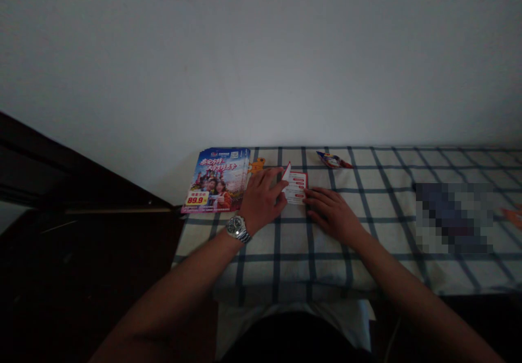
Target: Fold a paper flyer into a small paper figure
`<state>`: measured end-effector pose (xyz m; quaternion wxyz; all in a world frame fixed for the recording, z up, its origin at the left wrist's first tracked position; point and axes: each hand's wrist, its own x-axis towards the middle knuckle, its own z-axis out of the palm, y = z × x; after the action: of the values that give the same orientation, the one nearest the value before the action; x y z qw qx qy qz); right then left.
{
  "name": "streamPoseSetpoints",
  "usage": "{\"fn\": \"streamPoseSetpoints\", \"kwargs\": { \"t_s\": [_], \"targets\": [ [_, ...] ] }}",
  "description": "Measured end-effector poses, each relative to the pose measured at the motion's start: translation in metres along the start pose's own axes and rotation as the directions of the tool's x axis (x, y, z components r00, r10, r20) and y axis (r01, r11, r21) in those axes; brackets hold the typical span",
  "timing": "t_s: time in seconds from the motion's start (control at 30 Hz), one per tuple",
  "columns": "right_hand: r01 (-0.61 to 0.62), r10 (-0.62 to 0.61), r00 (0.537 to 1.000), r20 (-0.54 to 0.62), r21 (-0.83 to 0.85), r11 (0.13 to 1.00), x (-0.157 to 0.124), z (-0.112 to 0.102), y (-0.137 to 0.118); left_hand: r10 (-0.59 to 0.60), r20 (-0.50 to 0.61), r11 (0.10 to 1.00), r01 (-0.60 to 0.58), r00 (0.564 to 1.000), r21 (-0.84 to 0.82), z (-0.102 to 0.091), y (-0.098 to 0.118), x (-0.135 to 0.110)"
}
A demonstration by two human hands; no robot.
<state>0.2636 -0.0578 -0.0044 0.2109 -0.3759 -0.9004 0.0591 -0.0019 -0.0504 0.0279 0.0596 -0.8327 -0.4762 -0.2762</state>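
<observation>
A small folded leaflet (297, 192), white with red borders and lines of print, lies on the checked cloth in front of me. My left hand (265, 197), with a metal watch (238, 229) on its wrist, pinches the leaflet's left side, where a flap stands raised. My right hand (332, 211) lies with fingers stretched out, its fingertips touching the leaflet's right edge. Just left of my left hand sits a stack of colourful flyers (216, 181), blue and pink with a printed photo and "89.9". An orange bear-shaped figure (256, 164) shows partly behind my left hand.
A crumpled blue and red wrapper or packet (332, 160) lies near the wall, behind my right hand. Blue-lined checked cloth (285, 254) covers the table. A pixelated dark item (454, 219) and an orange piece (513, 216) are at the right. A plain wall (285, 69) rises behind.
</observation>
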Motion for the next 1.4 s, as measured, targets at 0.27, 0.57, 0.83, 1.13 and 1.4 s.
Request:
{"fn": "streamPoseSetpoints", "kwargs": {
  "t_s": [0.27,0.57,0.83,1.13,1.4],
  "targets": [
    [-0.011,0.011,1.0,-0.02,0.01,1.0,0.0,0.001,0.001,0.008,0.051,0.999,-0.01,0.999,0.033,0.004,-0.009,-0.002],
    [-0.005,0.006,0.999,-0.033,0.034,0.999,-0.001,0.002,0.002,0.145,0.248,0.986,-0.119,0.958,-0.114,0.016,-0.012,-0.004],
    [-0.01,0.015,0.998,-0.063,0.065,0.998,-0.001,0.002,0.005,0.131,0.232,0.984,-0.098,0.964,-0.147,0.018,-0.013,-0.005],
    [-0.022,0.026,0.997,-0.066,0.056,0.998,0.003,0.001,0.008,0.159,0.2,0.98,-0.13,0.967,-0.152,0.022,-0.01,-0.007],
    [0.042,-0.041,0.996,-0.079,0.003,0.999,0.013,-0.015,0.015,0.181,0.226,0.963,-0.126,0.957,-0.238,0.019,-0.009,-0.007]
  ]
}}
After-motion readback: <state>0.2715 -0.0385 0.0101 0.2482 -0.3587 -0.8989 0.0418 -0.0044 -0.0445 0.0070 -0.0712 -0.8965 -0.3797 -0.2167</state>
